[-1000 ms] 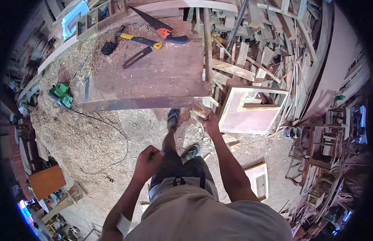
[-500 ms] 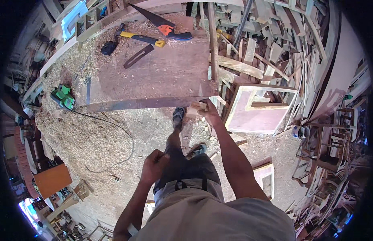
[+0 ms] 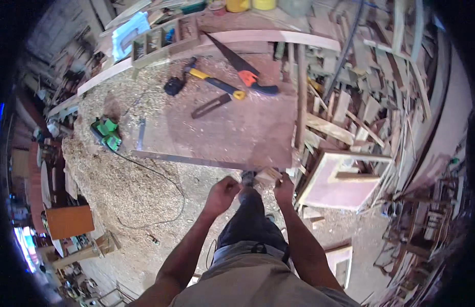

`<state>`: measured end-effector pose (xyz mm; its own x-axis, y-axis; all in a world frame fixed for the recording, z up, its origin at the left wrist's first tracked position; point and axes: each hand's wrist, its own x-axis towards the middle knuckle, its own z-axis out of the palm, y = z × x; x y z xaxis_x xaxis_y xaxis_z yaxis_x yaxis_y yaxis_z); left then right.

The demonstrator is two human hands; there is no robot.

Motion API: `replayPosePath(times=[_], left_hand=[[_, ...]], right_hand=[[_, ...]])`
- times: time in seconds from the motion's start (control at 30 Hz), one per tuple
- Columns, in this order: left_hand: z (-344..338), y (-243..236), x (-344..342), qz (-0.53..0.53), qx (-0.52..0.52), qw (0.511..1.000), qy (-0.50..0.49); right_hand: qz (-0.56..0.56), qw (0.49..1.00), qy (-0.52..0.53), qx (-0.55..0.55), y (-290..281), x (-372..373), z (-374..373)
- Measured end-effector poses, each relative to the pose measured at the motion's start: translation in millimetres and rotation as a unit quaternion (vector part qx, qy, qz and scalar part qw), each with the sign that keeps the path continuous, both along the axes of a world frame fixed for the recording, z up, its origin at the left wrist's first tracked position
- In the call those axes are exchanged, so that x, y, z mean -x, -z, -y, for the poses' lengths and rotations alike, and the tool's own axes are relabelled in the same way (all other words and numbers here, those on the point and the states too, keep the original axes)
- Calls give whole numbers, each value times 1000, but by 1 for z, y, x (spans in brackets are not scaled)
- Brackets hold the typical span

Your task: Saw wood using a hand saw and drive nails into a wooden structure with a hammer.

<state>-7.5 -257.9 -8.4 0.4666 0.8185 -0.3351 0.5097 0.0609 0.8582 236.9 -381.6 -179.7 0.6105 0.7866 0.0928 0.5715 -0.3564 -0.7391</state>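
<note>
Between thumb and fingers, my right hand grips a small pale wood block just in front of the workbench's near edge. My left hand is raised to the left of the block, apart from it, fingers curled together; whatever they may hold is hidden. On the workbench lie a handsaw with an orange and dark handle, a yellow and black hammer, a slotted dark flat piece and a small black tool. A green power tool sits at the left among wood shavings.
A black cable loops from the green tool over shavings on the floor. A framed panel leans at the right, below piled wood offcuts. A compartmented wooden box stands behind the bench. Chairs are stacked far right.
My left hand has risen toward the wood block. My right hand has come nearer my body, still gripping the block. The view has shifted, showing more beyond the bench.
</note>
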Motion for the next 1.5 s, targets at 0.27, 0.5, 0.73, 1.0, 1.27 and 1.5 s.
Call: replayPosePath(times=[0.27,0.5,0.73,1.0,1.27,1.5], left_hand=[[-211,44,-14,-175,-312,931,-74],[-278,50,-2,-312,-344,886,0],[-297,28,-6,-315,-295,902,23],[-286,25,18,-208,-238,949,19],[-241,-36,36,-35,-135,980,-143],[-228,-31,13,36,-176,981,-78]], right_hand=[[-27,979,-74,188,-19,-24,-2],[-3,902,-213,377,-144,-45,-75],[25,976,-217,15,-170,-19,-296],[236,938,-240,85,-130,1,-419],[-66,951,-285,101,-159,-15,-407],[-297,927,-224,53,-219,-44,-168]])
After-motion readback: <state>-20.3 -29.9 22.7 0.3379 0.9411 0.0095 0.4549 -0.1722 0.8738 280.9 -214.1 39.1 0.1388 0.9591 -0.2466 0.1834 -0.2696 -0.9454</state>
